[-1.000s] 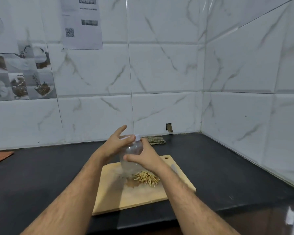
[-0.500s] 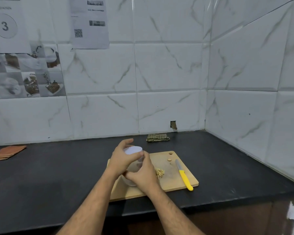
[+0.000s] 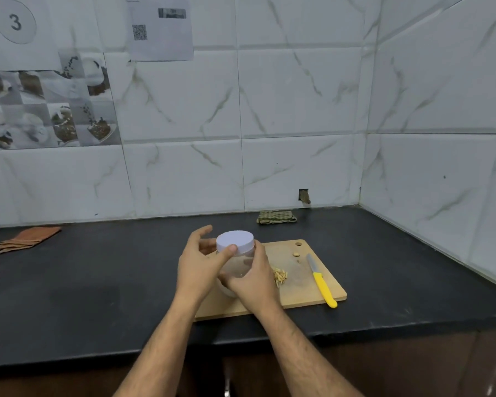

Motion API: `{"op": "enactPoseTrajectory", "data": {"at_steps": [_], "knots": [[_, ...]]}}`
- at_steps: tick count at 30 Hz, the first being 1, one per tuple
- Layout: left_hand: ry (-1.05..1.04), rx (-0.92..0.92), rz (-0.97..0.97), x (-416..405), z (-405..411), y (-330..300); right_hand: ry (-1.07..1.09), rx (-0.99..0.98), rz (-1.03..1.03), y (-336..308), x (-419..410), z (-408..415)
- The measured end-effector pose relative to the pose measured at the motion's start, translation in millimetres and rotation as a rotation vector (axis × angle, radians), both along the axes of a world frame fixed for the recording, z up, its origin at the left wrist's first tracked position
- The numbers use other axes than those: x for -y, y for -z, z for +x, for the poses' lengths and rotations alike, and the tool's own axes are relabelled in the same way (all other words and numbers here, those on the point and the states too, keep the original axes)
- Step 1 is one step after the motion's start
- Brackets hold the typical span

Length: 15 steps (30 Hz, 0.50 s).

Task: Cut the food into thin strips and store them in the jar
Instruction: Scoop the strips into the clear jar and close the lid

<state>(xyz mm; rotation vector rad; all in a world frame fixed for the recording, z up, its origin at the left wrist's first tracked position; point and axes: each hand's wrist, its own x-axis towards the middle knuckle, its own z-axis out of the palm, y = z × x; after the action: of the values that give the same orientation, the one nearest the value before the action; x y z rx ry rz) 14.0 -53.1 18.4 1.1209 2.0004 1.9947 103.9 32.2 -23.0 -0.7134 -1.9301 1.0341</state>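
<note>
Black counter in a tiled corner: both hands on the lidded jar, cut strips waiting beside it.

Nearest, the right hand (image 3: 251,279) wraps the clear jar (image 3: 236,266) low on its body, steadying it over the wooden board (image 3: 304,293); the left hand (image 3: 199,266) curls around the white lid (image 3: 234,240), thumb on its rim, fingers spread behind. To open it cleanly, I would keep the body still and turn only the lid. Just right of the jar lies the pile of strips (image 3: 279,276), then the yellow-handled knife (image 3: 321,285), blade pointing away. Farther back sit a green folded cloth (image 3: 276,217) and an orange cloth (image 3: 26,238).
</note>
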Motion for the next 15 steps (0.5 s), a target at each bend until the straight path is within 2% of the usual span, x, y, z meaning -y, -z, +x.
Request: {"op": "enactPoseTrajectory", "data": {"at_steps": [3,8,10,15], "knots": [[0.103,0.008,-0.032,6,-11,-4,-0.004,0.026,0.031,1,2,-1],[0.317,-0.104,-0.227,0,-23,-21,-0.021,0.065,0.061,2,6,-1],[0.31,-0.14,-0.246,-4,-23,-25,-0.012,0.037,0.055,1,6,0],[0.134,-0.251,-0.246,-12,-13,-27,0.015,-0.002,0.08,2,5,-1]]}}
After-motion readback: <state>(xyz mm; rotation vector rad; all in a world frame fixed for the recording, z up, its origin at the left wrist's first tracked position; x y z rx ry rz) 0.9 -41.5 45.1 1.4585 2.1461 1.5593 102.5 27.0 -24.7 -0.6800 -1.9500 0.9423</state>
